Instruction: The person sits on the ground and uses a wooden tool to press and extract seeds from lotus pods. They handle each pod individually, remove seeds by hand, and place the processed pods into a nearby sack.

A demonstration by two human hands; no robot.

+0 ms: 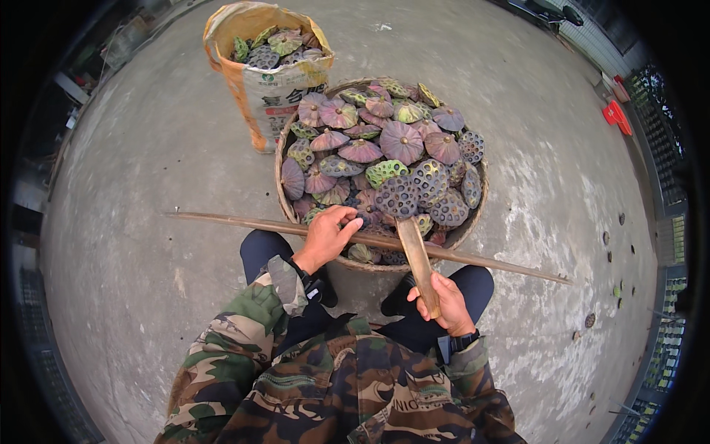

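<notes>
My right hand (452, 308) grips the lower end of a flat wooden slat (416, 252). The slat crosses over a long wooden carrying pole (383, 241), and its far end meets a dark lotus seed pod (397, 195). My left hand (328, 236) is over the pole at the basket's near left side, fingers curled and thumb close to them; whether anything is inside is hidden. A round woven basket (282, 191) before me is heaped with lotus seed pods, purple, green and grey, some stem side up, others showing their holes. Loose dark seeds (353, 201) show among the pods.
Behind the basket at left stands a woven plastic sack (249, 105) bearing writing, with more pods inside. Several small pods (589, 320) lie scattered on the concrete floor (138, 277) at right. A red bucket (617, 116) and a motor scooter (546, 11) are farther off.
</notes>
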